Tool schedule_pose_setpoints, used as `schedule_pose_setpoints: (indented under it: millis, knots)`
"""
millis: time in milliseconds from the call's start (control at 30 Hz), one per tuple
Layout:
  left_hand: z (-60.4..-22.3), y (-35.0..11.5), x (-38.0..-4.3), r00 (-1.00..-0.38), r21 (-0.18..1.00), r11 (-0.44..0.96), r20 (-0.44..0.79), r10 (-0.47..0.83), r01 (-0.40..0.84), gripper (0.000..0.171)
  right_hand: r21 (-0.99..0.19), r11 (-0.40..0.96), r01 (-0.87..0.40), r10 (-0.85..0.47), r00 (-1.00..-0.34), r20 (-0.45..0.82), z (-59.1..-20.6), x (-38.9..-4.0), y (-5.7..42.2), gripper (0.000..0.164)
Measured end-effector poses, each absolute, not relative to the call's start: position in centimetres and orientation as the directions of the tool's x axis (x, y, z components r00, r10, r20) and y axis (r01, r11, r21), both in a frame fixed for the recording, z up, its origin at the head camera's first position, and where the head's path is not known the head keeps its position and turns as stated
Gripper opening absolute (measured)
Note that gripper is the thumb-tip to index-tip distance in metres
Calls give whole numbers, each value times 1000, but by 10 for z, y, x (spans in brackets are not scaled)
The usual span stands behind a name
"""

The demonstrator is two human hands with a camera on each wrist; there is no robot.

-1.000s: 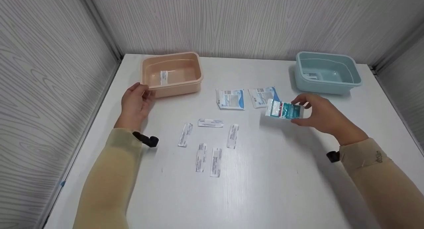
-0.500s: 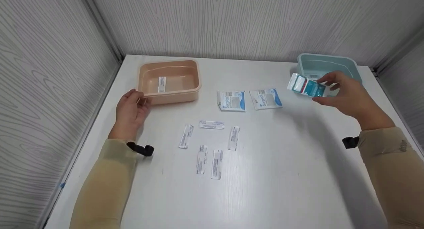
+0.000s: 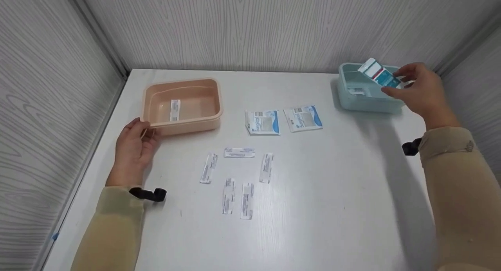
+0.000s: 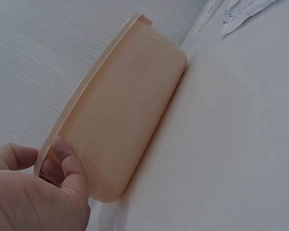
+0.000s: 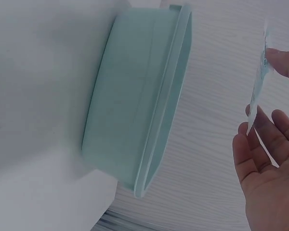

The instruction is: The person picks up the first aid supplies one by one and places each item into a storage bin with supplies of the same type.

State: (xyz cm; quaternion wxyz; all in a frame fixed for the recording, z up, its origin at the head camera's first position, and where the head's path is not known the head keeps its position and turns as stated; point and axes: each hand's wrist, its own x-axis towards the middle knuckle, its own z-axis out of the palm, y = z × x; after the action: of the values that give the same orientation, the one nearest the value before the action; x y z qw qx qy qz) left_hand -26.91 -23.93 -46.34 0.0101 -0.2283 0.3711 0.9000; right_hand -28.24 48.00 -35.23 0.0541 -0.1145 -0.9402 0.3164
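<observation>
Grained walls [image 3: 235,32] flank a white table [image 3: 313,208] bearing the blue tub [image 3: 370,105].

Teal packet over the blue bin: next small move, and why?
Probably lower the teal packet slightly and release it: the right hand holds it above the blue bin, apart from the rim in the right wrist view, and white packaging lies inside.

Head view overlooks tubs [image 3: 188,127] [image 3: 368,105] wrist views show closer
</observation>
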Motion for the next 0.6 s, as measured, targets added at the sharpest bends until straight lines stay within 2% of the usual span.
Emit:
schedule_pose_setpoints:
  millis: [367,600]
  knots:
    - [-460,-257,-258,-886,631,-761,-428,-179,-151,49,-647,691,322,399,-916,-30,-351,-317,484,86]
    - [-463,-251,-259,-888,648,-745,-425,-178,-161,48,-654,620,434,512,-855,-82,-364,-322,482,90]
